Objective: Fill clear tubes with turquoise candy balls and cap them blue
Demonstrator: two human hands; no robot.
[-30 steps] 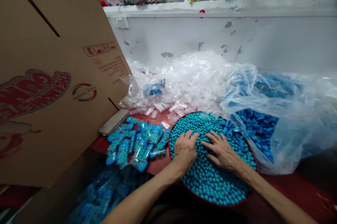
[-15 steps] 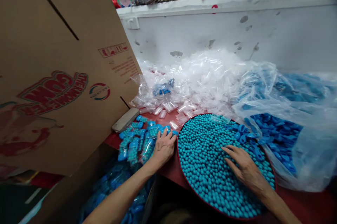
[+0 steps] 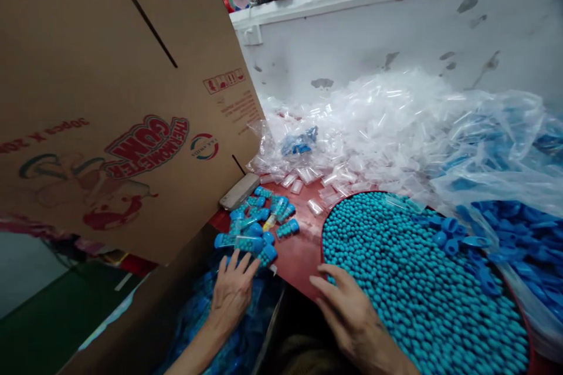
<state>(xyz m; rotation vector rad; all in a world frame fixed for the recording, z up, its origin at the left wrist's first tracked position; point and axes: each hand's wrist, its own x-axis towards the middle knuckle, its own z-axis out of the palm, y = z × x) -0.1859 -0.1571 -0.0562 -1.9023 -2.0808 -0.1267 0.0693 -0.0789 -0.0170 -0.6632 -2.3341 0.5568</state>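
My left hand (image 3: pixel 233 290) is open, fingers spread, at the near edge of a pile of small clear containers (image 3: pixel 248 243) with blue caps and turquoise balls inside. Its fingertips seem to touch the nearest ones. Below it is an open carton (image 3: pixel 176 281) with many more of these containers (image 3: pixel 259 310) in it. My right hand (image 3: pixel 347 310) hovers open over the left rim of a round red tray full of turquoise balls (image 3: pixel 409 269); nothing shows between its fingers. Loose blue caps (image 3: pixel 453 237) lie on the balls at the tray's far right.
Behind the tray, clear empty tubes (image 3: pixel 365 134) are heaped against a white wall. A plastic bag of blue caps (image 3: pixel 519 222) stands at the right. The carton's tall printed flap (image 3: pixel 109 99) rises at the left, beside a grey block (image 3: pixel 240 191) on the red table (image 3: pixel 303 246).
My left hand has drawn back toward the carton, and some containers have shifted nearer its edge. My right hand has moved left, from above the balls to the tray's rim. The view has swung left.
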